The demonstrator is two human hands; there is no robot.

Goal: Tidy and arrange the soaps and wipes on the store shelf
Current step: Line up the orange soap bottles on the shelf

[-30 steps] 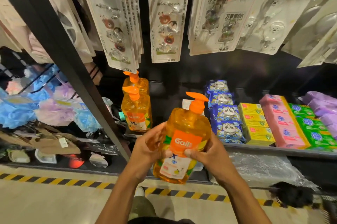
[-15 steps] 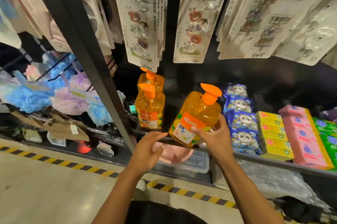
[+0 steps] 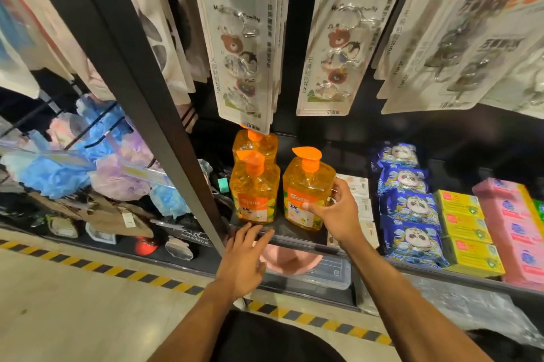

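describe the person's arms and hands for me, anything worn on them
Both forearms are bare, with no sleeve reaching into view. The left hand and right hand are ungloved, and no watch, bracelet or ring shows. A dark garment is visible between the arms at the bottom edge.

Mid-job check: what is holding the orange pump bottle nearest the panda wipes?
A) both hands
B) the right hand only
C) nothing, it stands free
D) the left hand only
B: the right hand grips the orange pump bottle by its side, while the left hand is open with its fingers straight at the front edge of the shelf, off that bottle.
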